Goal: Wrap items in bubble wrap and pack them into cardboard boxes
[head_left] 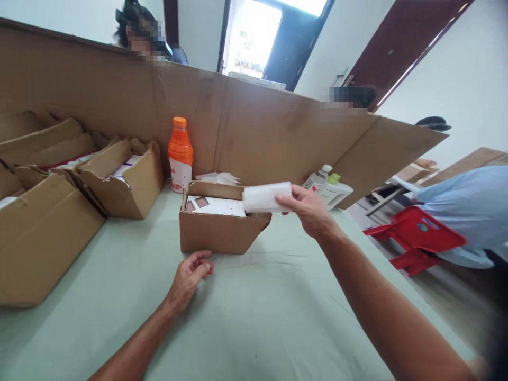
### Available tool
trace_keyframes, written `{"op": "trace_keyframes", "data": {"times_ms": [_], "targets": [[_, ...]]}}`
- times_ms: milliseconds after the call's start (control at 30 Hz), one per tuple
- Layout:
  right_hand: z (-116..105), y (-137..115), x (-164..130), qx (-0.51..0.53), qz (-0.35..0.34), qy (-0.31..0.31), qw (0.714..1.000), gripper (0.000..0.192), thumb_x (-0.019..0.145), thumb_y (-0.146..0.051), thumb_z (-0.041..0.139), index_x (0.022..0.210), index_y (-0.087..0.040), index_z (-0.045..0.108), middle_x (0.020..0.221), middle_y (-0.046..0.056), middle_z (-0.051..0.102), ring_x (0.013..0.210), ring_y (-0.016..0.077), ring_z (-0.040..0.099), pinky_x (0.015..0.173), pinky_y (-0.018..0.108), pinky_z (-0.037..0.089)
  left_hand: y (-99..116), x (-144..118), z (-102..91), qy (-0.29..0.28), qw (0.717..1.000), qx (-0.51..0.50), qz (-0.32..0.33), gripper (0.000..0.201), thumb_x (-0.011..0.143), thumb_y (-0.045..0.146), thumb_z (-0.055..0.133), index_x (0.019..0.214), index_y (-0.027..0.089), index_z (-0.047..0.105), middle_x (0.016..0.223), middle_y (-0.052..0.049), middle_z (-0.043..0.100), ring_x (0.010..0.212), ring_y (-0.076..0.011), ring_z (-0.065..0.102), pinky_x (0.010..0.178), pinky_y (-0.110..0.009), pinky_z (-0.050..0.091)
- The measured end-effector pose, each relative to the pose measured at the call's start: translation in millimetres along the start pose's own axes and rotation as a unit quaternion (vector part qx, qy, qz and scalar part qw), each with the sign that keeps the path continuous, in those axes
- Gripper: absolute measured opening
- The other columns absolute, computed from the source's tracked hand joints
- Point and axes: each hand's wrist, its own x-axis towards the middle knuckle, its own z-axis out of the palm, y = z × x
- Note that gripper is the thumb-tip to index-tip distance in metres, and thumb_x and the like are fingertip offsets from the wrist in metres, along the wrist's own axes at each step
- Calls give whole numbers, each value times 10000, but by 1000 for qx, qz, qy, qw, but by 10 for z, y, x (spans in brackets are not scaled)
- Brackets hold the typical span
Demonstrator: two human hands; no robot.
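Two bare hands work over a pale green worktop [278, 317]. Right hand [307, 209] holds a white packet [265, 197], its grip closed on the packet's right end, fingers on top and thumb beneath. Just under the grip sits an open box [218, 230] with white cards inside; the packet hangs over the box's right rim. Left hand [189, 278] rests on the worktop, fingers loosely curled, holding nothing, just in front of the box. Beyond the grip stands an orange bottle [180, 153].
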Motion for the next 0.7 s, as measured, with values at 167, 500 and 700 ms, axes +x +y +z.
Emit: {"op": "trace_keyframes", "data": {"times_ms": [167,500,700], "targets": [[132,-178,303,-467,18,-43,883,177,793,-350,605,737,-184,627,718,46,655,652,178,556,554,292,289,-228,48,-60,-30,999,2,-18,497,669,427,749,1061,133,666,854,-59,694,763,-182,647,739,-320,504],[571,-295,381,-624,18,-113,773,371,900,-412,574,1205,-227,673,1061,105,770,967,289,707,707,315,435,-358,77,-91,-60,997,42,3,431,718,401,685,1060,139,684,896,-70,690,836,-193,640,809,-327,499],[736,-342,456,-667,10,-154,729,315,870,-241,549,1077,-145,768,1065,190,772,1012,325,725,758,341,492,-306,70,-72,-55,996,66,14,400,717,401,655,1021,145,694,869,-68,697,820,-196,644,801,-330,504]]}}
